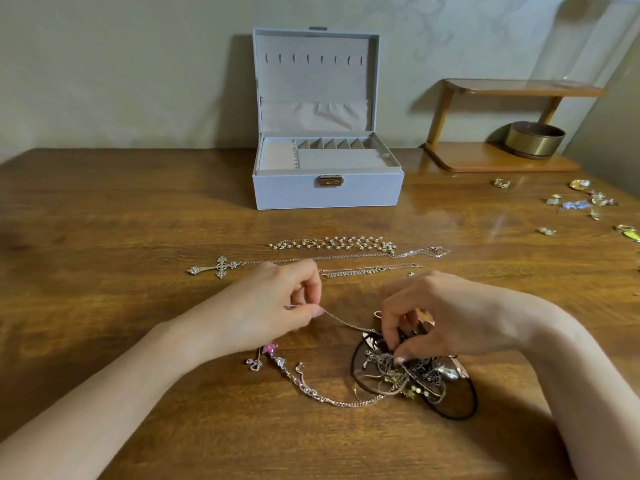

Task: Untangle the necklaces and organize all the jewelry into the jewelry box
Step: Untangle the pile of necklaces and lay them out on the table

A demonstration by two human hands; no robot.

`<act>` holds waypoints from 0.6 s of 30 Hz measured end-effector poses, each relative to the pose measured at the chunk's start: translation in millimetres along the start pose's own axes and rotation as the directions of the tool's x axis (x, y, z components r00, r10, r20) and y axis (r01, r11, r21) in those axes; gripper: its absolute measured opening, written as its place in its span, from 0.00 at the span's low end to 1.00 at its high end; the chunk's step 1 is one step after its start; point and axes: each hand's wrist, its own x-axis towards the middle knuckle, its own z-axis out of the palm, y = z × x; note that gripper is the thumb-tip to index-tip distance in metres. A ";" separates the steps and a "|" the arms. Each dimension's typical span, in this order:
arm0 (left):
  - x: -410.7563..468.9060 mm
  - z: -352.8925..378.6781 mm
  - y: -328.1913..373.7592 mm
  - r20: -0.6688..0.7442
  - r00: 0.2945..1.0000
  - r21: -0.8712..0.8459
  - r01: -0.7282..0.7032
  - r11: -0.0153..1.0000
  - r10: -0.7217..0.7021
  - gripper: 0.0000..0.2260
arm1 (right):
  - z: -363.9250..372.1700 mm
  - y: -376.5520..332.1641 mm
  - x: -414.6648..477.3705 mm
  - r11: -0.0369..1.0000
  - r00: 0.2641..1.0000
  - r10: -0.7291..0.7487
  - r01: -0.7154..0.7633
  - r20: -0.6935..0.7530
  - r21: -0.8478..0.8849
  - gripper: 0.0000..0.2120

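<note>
Near: the tangle (412, 374) is mostly unsorted. My right hand (440, 313) pinches strands in it, and my left hand (277, 306) pinches a thin chain (346, 322) running to it. Beyond, three necklaces (332, 243) lie straight in a row. Far right, small pieces (575, 203) lie loose. Far: the box (327, 194) stands open, and I see nothing in it.

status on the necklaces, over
Left hand pinches thin chain, right hand pinches into tangle. Three necklaces laid out, jewelry box open. Path to box unobstructed.
</note>
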 end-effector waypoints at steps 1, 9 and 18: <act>-0.1 -1.1 -0.5 0.016 1.000 -0.002 0.011 1.000 -0.011 0.07 | -1.1 0.0 -1.5 0.999 1.000 -0.024 0.024 -0.001 0.032 0.05; -0.9 -1.0 -2.0 0.132 0.991 0.116 -0.017 0.993 0.002 0.13 | -18.3 -0.5 -17.5 0.894 0.982 -0.125 0.173 -0.140 0.414 0.05; -13.3 -14.5 3.9 0.456 0.889 0.196 -0.064 0.978 -0.033 0.15 | -21.5 9.0 -20.5 0.762 0.979 -0.045 0.163 -0.201 0.626 0.07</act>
